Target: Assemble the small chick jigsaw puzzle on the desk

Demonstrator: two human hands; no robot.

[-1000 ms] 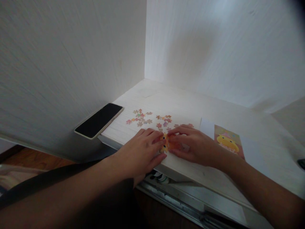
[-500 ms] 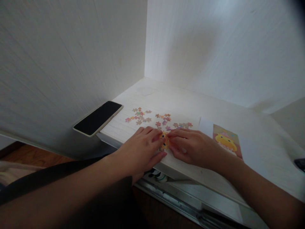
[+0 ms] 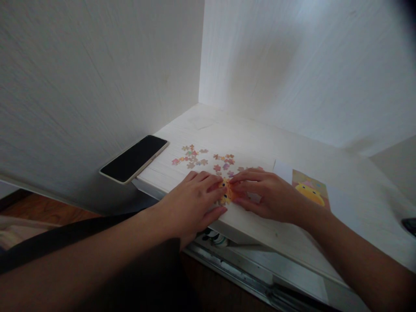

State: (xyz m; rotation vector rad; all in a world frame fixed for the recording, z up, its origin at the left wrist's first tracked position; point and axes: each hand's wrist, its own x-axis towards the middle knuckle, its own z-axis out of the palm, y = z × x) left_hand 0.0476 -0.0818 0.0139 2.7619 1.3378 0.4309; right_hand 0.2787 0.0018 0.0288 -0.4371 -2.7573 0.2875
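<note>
Both my hands meet at the near edge of the desk (image 3: 247,138). The left hand (image 3: 191,203) lies flat, fingers spread forward, fingertips pressing on the small joined puzzle cluster (image 3: 225,195). The right hand (image 3: 269,195) comes in from the other side, its grip curled loosely, fingertips (image 3: 235,178) touching the same cluster; whether it actually pinches a piece I can't tell, fingers hide it. The cluster sits right between the two grips, touching both, so neither hand is nearer. It's orange-yellow and mostly covered.

Loose puzzle pieces (image 3: 208,160) are scattered just beyond the fingertips, toward the back wall, a little left of the cluster. The reference picture (image 3: 308,193) with a yellow figure lies right of the right hand, partly under the wrist. The phone (image 3: 134,158) lies face up, overhanging the desk's left edge, well apart from the hands. Nothing stands between the grips and the loose pieces.
</note>
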